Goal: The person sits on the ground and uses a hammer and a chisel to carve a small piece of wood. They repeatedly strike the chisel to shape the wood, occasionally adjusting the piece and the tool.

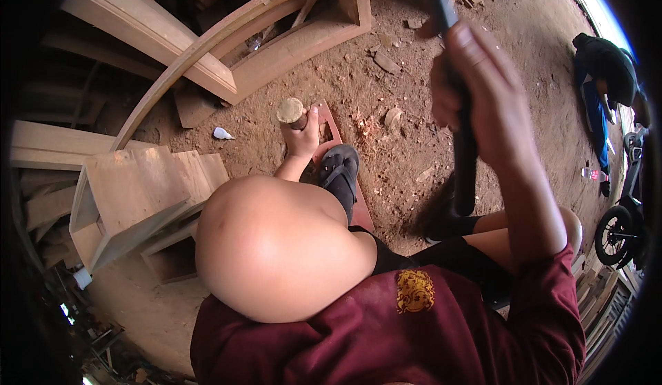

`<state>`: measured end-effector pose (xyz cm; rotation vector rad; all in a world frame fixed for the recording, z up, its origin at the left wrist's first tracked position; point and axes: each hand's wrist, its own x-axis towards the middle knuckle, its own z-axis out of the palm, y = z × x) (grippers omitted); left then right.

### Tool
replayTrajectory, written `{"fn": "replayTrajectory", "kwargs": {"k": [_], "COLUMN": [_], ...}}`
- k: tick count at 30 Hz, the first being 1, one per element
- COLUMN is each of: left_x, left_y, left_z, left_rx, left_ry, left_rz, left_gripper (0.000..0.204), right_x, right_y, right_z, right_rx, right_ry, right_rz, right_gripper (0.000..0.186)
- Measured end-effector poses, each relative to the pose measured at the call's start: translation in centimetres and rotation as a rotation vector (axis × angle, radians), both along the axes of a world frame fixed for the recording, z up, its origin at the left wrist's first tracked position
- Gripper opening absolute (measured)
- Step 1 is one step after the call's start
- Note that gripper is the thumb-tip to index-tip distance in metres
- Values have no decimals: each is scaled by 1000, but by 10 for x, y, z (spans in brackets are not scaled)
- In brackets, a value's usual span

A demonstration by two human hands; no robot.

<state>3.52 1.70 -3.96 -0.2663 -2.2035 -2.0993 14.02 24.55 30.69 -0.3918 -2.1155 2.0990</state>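
Observation:
My left hand (303, 140) is wrapped round the handle of an upright chisel (291, 111); its broad round wooden butt faces up, and its blade is hidden below the hand. Beneath it a narrow reddish wooden board (329, 124) lies on the ground, with a recess visible near my thumb. A foot in a dark sandal (339, 169) presses on that board. Raised at the upper right, my right hand (486, 92) grips a hammer (465, 171) by its long black handle. The hammer's head is cut off by the upper edge, and the hand is slightly blurred.
Curved and straight wooden frames (296, 57) stand at the upper left, with a stepped wooden piece (138, 185) below. A small white bottle (223, 133) and wood shavings (365, 128) lie on the dirt. At the far right are a bending person (607, 67) and a two-wheeler (616, 235).

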Motion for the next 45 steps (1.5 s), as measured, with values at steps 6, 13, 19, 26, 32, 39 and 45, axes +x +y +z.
{"fn": "replayTrajectory", "kwargs": {"k": [6,13,19,26,32,39,45], "left_x": [10,17,3,1,5,10,22], "left_y": [-1,1,1,3,4,22,27], "left_z": [5,11,26,25,3,6,21], "left_rx": [-65,-132,242,279,292,-56,-373], "left_ry": [132,178,-46,-97,-88,6,-16], "left_rz": [-105,-230,-104,-182,-117,-103,-141], "left_gripper": [17,11,18,20,19,17,28], "right_x": [-3,-11,-12,-11,-4,5,-14], "right_y": [-3,-46,-14,2,-15,-18,-44], "right_z": [47,-119,-119,-71,-43,1,-122], "right_rx": [-360,797,451,-415,-333,-552,745], "right_ry": [425,-474,-356,-219,-123,283,-424], "right_rz": [106,635,394,327,251,156,643], "right_gripper": [50,37,38,35,29,62,43]}}
